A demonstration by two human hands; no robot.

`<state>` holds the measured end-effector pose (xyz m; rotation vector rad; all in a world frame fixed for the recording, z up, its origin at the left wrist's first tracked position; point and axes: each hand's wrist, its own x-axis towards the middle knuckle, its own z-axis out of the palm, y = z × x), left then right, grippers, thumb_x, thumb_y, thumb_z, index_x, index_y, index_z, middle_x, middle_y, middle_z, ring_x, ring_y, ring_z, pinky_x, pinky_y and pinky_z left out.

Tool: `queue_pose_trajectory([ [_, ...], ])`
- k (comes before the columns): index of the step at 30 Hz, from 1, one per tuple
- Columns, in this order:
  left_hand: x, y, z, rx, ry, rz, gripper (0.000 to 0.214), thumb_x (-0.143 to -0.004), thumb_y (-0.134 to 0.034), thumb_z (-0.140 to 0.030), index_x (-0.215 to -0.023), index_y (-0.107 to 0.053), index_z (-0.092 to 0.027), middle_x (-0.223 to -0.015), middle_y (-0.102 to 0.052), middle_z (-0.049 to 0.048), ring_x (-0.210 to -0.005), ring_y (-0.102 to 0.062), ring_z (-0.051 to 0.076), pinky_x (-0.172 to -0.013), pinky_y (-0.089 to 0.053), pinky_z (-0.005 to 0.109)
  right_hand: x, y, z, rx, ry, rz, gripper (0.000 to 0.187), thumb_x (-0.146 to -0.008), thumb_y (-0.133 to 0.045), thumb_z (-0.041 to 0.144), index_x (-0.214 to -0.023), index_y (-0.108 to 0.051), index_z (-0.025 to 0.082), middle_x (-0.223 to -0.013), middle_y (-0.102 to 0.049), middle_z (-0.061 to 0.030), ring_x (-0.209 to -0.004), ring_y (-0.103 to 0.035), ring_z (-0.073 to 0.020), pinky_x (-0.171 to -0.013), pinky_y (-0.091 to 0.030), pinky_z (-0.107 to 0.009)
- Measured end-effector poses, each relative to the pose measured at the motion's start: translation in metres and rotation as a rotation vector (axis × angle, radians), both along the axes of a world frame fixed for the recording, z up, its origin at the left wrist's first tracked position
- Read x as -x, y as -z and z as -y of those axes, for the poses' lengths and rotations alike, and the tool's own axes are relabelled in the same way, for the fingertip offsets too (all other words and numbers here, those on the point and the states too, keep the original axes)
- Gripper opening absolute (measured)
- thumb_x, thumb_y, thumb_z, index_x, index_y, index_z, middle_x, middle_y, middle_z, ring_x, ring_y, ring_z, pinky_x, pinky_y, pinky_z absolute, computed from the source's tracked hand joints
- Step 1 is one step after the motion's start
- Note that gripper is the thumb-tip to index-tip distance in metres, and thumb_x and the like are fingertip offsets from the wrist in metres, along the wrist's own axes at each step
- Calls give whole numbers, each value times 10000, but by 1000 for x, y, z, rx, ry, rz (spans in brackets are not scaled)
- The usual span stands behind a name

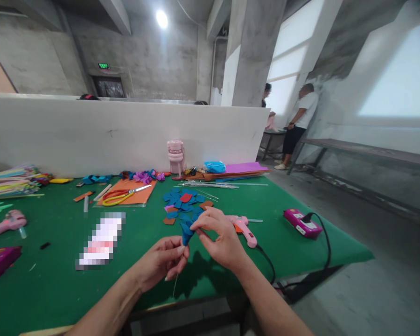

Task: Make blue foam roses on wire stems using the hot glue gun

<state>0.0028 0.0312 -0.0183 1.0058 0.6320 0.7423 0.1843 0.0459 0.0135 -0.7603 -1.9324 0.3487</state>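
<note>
My left hand (163, 262) pinches a thin wire stem (175, 284) that hangs down below it, just under a blue foam flower (186, 232). My right hand (219, 238) is closed on the flower's top, its fingertips pressing a blue petal against the bud. Both hands hover over the near edge of the green table (63, 289). Behind them lies a pile of blue and red-brown foam petals (185, 201). A pink glue gun (244, 228) rests just right of my right hand.
Yellow-handled scissors (121, 195) lie on an orange sheet. A pink bottle (176, 157), coloured foam sheets (243, 169), wire rods (210, 185), a magenta power strip (302, 223) and a second glue gun (7, 223) are around. A white partition (91, 135) backs the table. Two people stand far right.
</note>
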Motion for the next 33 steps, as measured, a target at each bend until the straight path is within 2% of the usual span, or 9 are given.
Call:
queue_pose_trajectory([
  [3, 0, 0, 0, -5, 1, 3, 179, -795, -569, -291, -740, -566, -120, -501, -553, 3, -306, -370, 30, -326, -209, 157, 0, 0, 0, 26, 21, -12, 184, -754, -536, 114, -898, -587, 216, -819, -597, -22, -817, -529, -177, -797, -400, -350],
  [9, 2, 1, 0, 0, 0, -9, 192, -796, -568, -303, -742, -566, -119, -508, -550, 3, -315, -375, 33, -324, -214, 156, 1, 2, 1, 10, 29, 12, 152, -756, -538, 134, -871, -593, 218, -839, -598, -33, -862, -520, -193, -789, -405, -346],
  [20, 4, 1, 0, 4, 4, -8, 189, -792, -570, -302, -747, -558, -119, -507, -553, 1, -314, -387, 35, -318, -211, 149, 4, 1, 1, -74, 50, 55, 163, -733, -545, 114, -839, -591, 228, -823, -565, -19, -867, -526, -181, -918, -349, -397],
  [27, 4, -1, 2, 6, -9, -14, 174, -790, -574, -279, -736, -559, -114, -507, -553, 4, -314, -390, 33, -318, -215, 148, 4, 0, 2, -55, 45, 51, 108, -772, -536, 142, -822, -592, 220, -832, -562, -27, -869, -513, -184, -893, -361, -389],
  [33, 7, 1, -1, -18, -25, 9, 175, -787, -578, -278, -727, -566, -114, -501, -563, 10, -316, -405, 39, -316, -224, 146, 0, -1, 0, 38, 18, -53, 122, -816, -507, 187, -926, -556, 207, -877, -564, -42, -834, -505, -181, -773, -408, -336],
])
